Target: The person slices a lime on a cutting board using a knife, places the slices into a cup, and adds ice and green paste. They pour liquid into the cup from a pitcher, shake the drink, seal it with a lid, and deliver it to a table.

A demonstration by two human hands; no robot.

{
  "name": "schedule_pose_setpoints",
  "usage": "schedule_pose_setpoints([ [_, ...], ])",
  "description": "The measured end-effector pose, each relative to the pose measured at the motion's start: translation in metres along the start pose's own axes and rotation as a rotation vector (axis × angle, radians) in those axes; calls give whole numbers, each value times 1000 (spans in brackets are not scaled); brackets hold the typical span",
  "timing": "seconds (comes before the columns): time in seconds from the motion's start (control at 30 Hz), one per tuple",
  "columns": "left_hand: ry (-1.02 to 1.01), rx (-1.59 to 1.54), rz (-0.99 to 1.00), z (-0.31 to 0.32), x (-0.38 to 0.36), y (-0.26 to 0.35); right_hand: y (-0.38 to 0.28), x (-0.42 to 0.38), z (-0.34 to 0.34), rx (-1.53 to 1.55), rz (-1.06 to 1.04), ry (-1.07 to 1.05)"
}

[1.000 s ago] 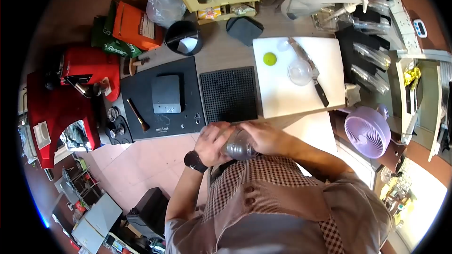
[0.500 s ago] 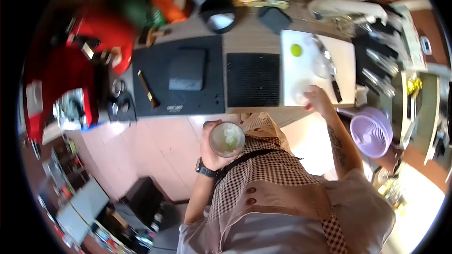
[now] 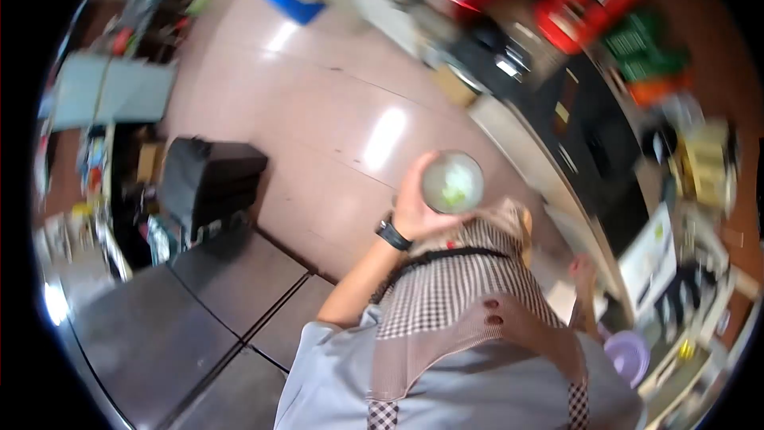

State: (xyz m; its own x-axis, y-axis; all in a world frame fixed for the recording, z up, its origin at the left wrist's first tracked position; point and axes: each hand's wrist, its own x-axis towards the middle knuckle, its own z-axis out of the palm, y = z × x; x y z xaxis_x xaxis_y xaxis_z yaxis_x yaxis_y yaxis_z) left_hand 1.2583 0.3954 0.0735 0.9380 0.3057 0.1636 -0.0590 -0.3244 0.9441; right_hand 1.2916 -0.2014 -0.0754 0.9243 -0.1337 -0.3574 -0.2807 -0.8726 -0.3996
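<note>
My left hand [image 3: 415, 209] is wrapped around a clear drinking glass [image 3: 452, 181], held upright in front of my apron over the floor. Inside the glass, seen from above, are whitish pieces that look like ice and some pale green pieces. My right hand [image 3: 583, 268] hangs low beside the counter's front edge, apart from the glass. Motion blurs its fingers, so I cannot make out their pose. Nearest to that hand are the counter edge and the white cutting board [image 3: 646, 251] on top.
The counter runs diagonally at right, with a dark mat [image 3: 593, 131] and red items [image 3: 589, 0] beyond. A purple basket [image 3: 627, 357] is low at right. A black boxy object [image 3: 211, 183] stands on the left, above dark panels [image 3: 199, 326]. Pink floor [image 3: 310, 135] lies between.
My view has turned left, away from the counter, which now slants at right. My right hand has come off the white cutting board. The glass stays in my left hand.
</note>
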Motion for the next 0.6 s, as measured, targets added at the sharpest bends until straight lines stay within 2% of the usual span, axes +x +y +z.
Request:
schedule_pose_setpoints([
  [0.03,34,15,2,-37,-1,-8,54,30,66,-338,-485,-209],
  [0.07,72,35,7,-74,-2,-14,11,21,98,-367,-526,-333],
  [0.17,168,11,-140,-177,-7,-42,-133,12,170,-198,-372,-571],
  [0.3,347,-12,-225,-307,9,-96,-300,63,268,-167,-527,-633],
  [0.4,486,70,-315,-408,22,-138,-498,84,291,-100,-185,-913],
  [0.43,541,116,-346,-442,29,-147,-531,114,318,-71,-145,-932],
  [0.47,611,131,-389,-478,31,-159,-586,175,365,-415,-520,-1104],
  [0.5,681,140,-432,-507,29,-171,-647,230,409,-833,-1122,-1086],
  [0.53,788,154,-467,-578,55,-195,-711,280,451,-967,-1611,-970],
  [0.6,895,176,-509,-648,66,-207,-886,277,502,-1145,-1589,-865],
])
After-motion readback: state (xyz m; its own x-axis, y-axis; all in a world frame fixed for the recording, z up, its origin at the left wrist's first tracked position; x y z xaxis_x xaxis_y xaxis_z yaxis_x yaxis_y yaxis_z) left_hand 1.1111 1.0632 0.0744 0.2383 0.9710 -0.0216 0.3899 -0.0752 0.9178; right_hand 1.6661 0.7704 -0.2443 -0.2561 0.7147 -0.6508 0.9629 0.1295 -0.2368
